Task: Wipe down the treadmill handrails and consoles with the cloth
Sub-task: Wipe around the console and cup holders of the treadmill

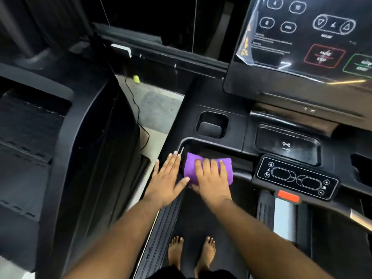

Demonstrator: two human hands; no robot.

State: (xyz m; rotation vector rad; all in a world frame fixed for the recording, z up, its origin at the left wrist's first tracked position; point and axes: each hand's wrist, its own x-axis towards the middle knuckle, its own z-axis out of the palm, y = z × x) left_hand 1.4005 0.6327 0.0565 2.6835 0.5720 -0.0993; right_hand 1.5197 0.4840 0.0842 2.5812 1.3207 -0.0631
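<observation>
A purple cloth lies folded over the inner corner of the black treadmill's left handrail, where it meets the front bar. My right hand lies on top of the cloth, fingers laid fairly straight across it and pressing down. My left hand rests flat on the handrail just left of the cloth, fingers spread, its thumb touching the cloth's edge. The main console screen stands at the upper right under a plastic film. A small button panel sits on the front bar right of my hands.
A recessed pocket and a glossy tray lie beyond the cloth. A red safety clip hangs under the button panel. Another black treadmill stands close on the left, with a cable on the floor between. Bare feet stand on the belt.
</observation>
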